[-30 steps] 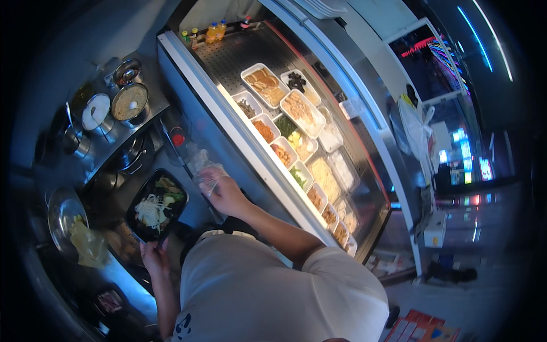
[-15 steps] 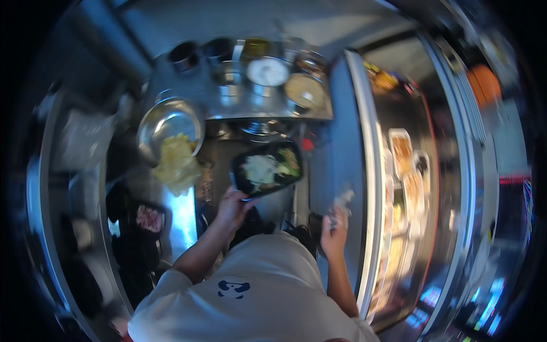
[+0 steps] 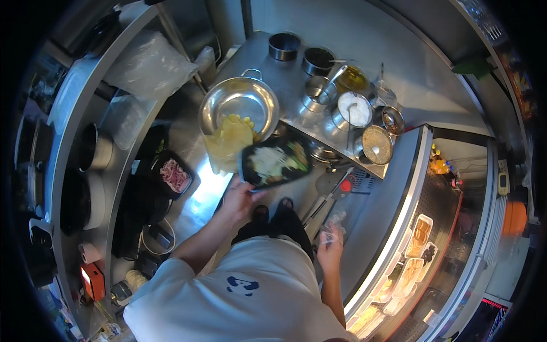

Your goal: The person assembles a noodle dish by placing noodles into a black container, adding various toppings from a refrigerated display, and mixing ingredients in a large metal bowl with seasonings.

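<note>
Currently, your left hand (image 3: pixel 238 200) is holding the black tray (image 3: pixel 288 178) aloft near the steel bowl (image 3: pixel 239 98), fingers clamping its near-left corner. Probably it is weighing little but tipping easily, its far side wanting support. Whether your right hand (image 3: pixel 330 245) is pinching the clear plastic (image 3: pixel 337 219), I cannot tell.

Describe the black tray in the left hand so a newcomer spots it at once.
Start at the white shirt at bottom centre and follow its left sleeve up to the left hand. That hand grips the near side of the tray. Pale shreds and greens set it apart from the other black one further left, which holds pink strips.
</note>
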The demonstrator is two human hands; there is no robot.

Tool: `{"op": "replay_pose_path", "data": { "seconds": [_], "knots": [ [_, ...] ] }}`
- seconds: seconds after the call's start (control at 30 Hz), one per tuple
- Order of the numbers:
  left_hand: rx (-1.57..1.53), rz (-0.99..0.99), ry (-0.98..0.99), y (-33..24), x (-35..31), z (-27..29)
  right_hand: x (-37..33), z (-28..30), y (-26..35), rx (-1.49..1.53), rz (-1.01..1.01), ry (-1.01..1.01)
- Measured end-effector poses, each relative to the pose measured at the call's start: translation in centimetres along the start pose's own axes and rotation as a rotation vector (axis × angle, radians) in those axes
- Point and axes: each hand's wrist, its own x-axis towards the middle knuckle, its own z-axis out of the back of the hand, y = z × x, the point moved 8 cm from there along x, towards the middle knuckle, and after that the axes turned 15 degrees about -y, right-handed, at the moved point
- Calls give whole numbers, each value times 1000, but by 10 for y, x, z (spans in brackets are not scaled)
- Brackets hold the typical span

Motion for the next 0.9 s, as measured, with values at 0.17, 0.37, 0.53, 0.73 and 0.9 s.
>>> {"op": "replay_pose_path", "data": {
  "seconds": [0.17,0.37,0.53,0.73,0.9],
  "knots": [
    [212,-259,-96,-51,73,52,61,-23,-14,51,63,192],
    [283,-448,-348,-142,139,24,158,-42,-33,229,177,305],
    [987,-1179,-522,-226,162,-14,167,-13,-40,224,166,210],
    [1707,-1759,-461,-171,146,-85,108,-12,-114,5,5,265],
    [1697,-1822,-355,-172,145,-75,86,5,-112,-113,-4,259]
  ]
}}
